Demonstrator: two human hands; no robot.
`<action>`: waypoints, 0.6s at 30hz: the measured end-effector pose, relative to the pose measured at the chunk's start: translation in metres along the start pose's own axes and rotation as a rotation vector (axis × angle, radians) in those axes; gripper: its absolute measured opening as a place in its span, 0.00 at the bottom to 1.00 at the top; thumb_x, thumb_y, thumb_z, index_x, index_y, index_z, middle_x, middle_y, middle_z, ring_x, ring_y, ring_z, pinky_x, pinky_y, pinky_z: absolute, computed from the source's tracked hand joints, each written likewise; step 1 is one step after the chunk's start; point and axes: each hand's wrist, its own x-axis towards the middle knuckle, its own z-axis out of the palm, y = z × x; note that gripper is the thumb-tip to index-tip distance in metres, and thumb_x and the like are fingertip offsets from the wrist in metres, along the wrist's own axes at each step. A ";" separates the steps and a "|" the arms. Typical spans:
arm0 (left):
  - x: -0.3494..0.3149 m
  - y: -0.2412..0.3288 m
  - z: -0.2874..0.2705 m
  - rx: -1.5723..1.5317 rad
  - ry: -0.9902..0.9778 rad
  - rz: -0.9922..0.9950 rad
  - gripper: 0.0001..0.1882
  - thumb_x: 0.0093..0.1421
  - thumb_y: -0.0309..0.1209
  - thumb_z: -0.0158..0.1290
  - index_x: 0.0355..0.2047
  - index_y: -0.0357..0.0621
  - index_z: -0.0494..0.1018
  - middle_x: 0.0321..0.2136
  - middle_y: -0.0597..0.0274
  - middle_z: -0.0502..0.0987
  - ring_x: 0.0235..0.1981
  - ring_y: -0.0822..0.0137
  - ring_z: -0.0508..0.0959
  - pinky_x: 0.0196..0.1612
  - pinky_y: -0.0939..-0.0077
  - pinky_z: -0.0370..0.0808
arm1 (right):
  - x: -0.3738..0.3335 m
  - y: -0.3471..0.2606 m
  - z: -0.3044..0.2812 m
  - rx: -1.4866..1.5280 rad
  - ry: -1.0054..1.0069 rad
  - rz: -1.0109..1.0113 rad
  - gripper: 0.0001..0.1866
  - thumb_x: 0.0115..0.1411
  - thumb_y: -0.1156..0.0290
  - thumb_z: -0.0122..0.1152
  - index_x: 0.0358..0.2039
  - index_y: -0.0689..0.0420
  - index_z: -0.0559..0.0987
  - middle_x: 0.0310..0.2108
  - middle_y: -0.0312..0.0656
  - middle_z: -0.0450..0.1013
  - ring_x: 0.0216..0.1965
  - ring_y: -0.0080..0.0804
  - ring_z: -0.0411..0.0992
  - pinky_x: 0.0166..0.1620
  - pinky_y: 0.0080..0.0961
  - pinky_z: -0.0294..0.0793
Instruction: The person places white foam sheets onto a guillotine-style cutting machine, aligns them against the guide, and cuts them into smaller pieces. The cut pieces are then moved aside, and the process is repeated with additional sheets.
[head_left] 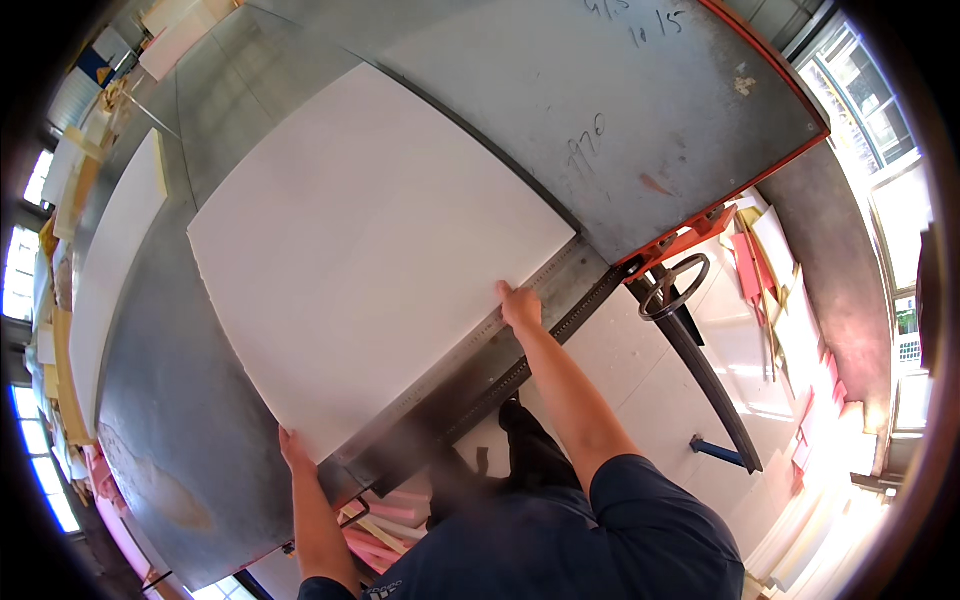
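Observation:
A large white foam sheet lies flat on a grey metal table, its near edge beside a metal ruler strip. My left hand is closed around the sheet's near left corner, with the thumb on top and the other fingers hidden. Further right, my right hand grips the near edge close to the right corner. Its thumb points forward along the sheet, and its fingers are partly out of sight.
A raised grey metal plate with an orange-red rim borders the sheet's far right side. Below it sits a handwheel beside a dark curved bar. Another white sheet lies at left. Pink and white foam offcuts stack at right.

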 end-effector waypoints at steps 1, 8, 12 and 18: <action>-0.002 -0.003 0.000 -0.009 0.033 0.018 0.25 0.66 0.25 0.42 0.64 0.41 0.59 0.54 0.57 0.72 0.51 0.60 0.75 0.52 0.68 0.75 | -0.003 -0.003 0.002 -0.020 0.075 -0.050 0.26 0.60 0.49 0.60 0.22 0.64 0.78 0.22 0.46 0.76 0.19 0.34 0.75 0.30 0.32 0.75; -0.006 -0.003 0.011 -0.123 -0.030 0.002 0.26 0.65 0.25 0.44 0.64 0.39 0.59 0.55 0.58 0.71 0.52 0.62 0.74 0.54 0.69 0.72 | 0.018 0.002 -0.008 0.107 0.095 -0.073 0.22 0.61 0.55 0.59 0.22 0.63 0.79 0.16 0.42 0.74 0.21 0.33 0.74 0.31 0.34 0.73; -0.004 -0.007 0.012 -0.175 -0.029 -0.009 0.26 0.66 0.25 0.44 0.64 0.39 0.59 0.56 0.58 0.71 0.53 0.62 0.74 0.55 0.69 0.71 | 0.024 0.008 -0.006 0.118 0.119 -0.059 0.21 0.60 0.57 0.60 0.21 0.63 0.80 0.16 0.42 0.74 0.18 0.30 0.71 0.26 0.31 0.71; -0.005 -0.005 0.018 -0.174 -0.057 -0.017 0.24 0.67 0.28 0.45 0.63 0.39 0.61 0.57 0.58 0.70 0.55 0.61 0.73 0.56 0.68 0.70 | 0.031 0.012 -0.013 0.161 0.105 -0.007 0.20 0.59 0.58 0.62 0.22 0.63 0.79 0.16 0.40 0.73 0.15 0.28 0.70 0.21 0.27 0.70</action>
